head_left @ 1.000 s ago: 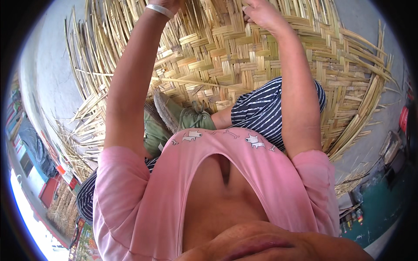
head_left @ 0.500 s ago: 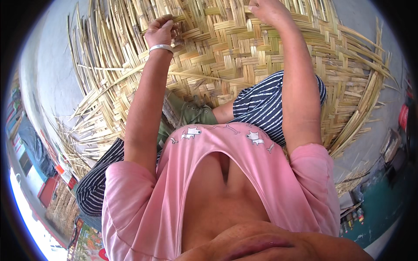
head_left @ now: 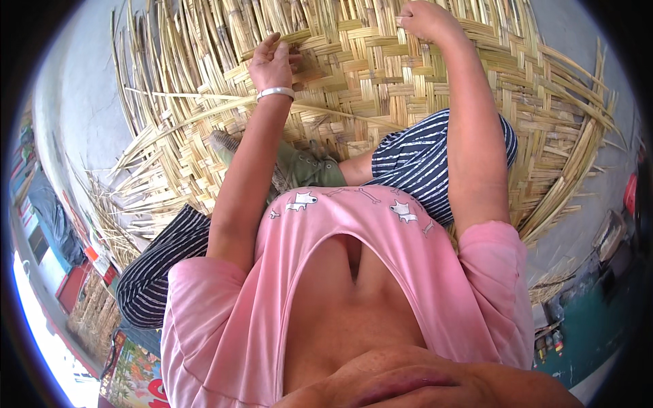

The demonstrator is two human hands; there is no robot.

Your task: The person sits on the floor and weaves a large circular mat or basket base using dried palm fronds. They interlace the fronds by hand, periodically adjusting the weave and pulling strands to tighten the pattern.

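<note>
A half-woven mat (head_left: 377, 81) of flat, pale yellow-green reed strips lies spread before me, its weave crossing over and under. My left hand (head_left: 273, 66), with a white bangle at the wrist, is over the mat's left part, where long strips stand loose. Its thumb and forefinger are apart, and its other fingers are partly hidden. At the top edge of the view my right hand (head_left: 431, 22) is closed, thumb against bent fingers, at a reed strip by the weave's far part. The held part of that strip is mostly hidden.
Loose strip ends (head_left: 129, 166) fan out at the mat's left, and a long strip (head_left: 333, 114) crosses the near weave. My green shoe (head_left: 309, 170) and striped trouser leg (head_left: 415, 156) rest against the mat's near side. Grey floor (head_left: 75, 115) surrounds it.
My left hand has shifted a little to the right, and its thumb and forefinger have come apart. The right hand stays closed near the same spot. The whole view has shifted slightly.
</note>
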